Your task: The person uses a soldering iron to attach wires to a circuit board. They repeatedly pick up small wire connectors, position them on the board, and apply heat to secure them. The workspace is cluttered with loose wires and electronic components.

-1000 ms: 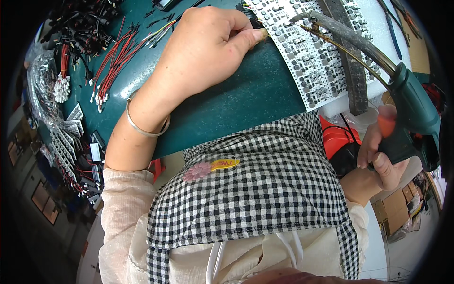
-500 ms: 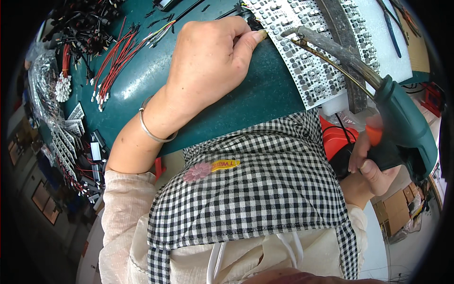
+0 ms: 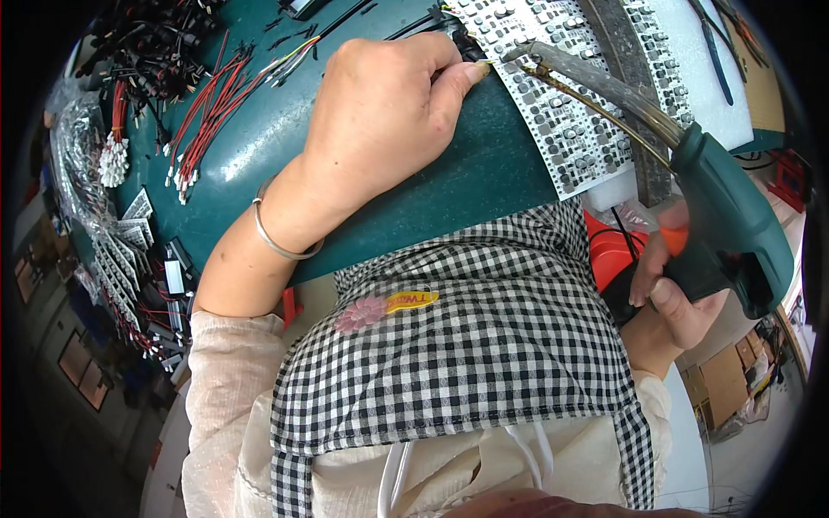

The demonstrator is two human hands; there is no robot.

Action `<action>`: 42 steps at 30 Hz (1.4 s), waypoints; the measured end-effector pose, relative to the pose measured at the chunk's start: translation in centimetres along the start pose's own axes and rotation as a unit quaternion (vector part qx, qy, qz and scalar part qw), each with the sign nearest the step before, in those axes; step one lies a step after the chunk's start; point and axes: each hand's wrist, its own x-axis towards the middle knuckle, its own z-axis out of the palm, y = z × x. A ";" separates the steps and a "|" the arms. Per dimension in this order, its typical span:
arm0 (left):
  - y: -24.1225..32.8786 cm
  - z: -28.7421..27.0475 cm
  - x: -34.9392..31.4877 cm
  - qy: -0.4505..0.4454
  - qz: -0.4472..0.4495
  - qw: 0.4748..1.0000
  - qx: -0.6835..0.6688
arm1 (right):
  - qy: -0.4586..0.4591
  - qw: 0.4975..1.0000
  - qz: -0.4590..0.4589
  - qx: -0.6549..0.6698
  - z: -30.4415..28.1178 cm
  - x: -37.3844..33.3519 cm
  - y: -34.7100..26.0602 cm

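Observation:
At the table's far middle, my left hand (image 3: 380, 129) pinches a thin wire (image 3: 490, 62) between thumb and forefinger, right at the left edge of a white circuit board panel (image 3: 566, 129). Black cable ends (image 3: 465, 41) lie just behind those fingertips. On the right, my right hand (image 3: 678, 302) is closed around the handle of a green soldering gun (image 3: 734, 216) with an orange trigger. Its long metal tip and thin feed tube reach left over the panel, ending close to the pinched wire. Whether the tip touches the wire, I cannot tell.
A dark metal bar (image 3: 615, 47) lies across the panel, which rests on white foam (image 3: 721, 129). Pliers (image 3: 715, 47) lie at the far right. On the green table (image 3: 285, 147) are red wires (image 3: 207, 121), a heap of black connectors (image 3: 142, 43) and small boards (image 3: 117, 268).
The soldering gun and my right hand have shifted slightly left, bringing the tip nearer the left fingertips. My left hand has hardly moved.

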 end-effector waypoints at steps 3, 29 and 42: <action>0.0 0.0 0.1 0.003 0.010 1.000 -0.005 | 0.006 1.000 0.008 0.000 0.3 0.0 -0.3; 0.1 0.0 0.4 0.004 0.019 1.000 0.004 | -0.046 0.999 -0.006 0.020 -1.2 0.8 -1.3; 0.1 -0.2 0.3 -0.009 0.009 1.000 0.008 | -0.042 0.998 -0.017 0.040 -1.6 0.8 -0.9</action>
